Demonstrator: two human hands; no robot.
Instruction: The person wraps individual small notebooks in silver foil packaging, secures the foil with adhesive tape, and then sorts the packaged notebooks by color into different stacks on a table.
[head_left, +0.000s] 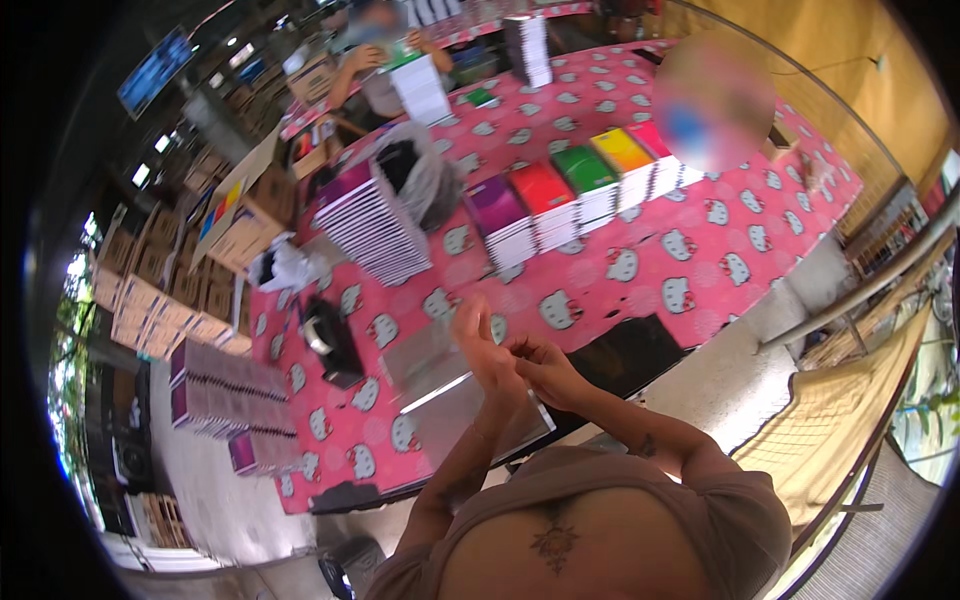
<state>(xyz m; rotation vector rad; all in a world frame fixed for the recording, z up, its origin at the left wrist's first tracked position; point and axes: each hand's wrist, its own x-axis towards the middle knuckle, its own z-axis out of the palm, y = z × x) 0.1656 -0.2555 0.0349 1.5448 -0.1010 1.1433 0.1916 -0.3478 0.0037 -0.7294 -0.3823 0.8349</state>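
Note:
My left hand (484, 345) is raised over the near edge of the table, its fingers stretched out and somewhat blurred by motion. Against its palm side, near the heel, my right hand (548, 372) has its fingers curled together; whatever they may pinch is hidden. Beneath both hands lie clear grey plastic sheets or sleeves (428, 362), with a bright glare line across them. A dark flat patch (630, 352) lies on the table edge to the right of my hands.
Notebook stacks with purple (497, 205), red (543, 188), green (583, 170) and yellow (621, 150) covers stand on the pink tablecloth (560, 310). A taller notebook stack (370, 230) stands left, beside a plastic bag (430, 180). Cartons (180, 290) fill the left. Co-workers are across the table.

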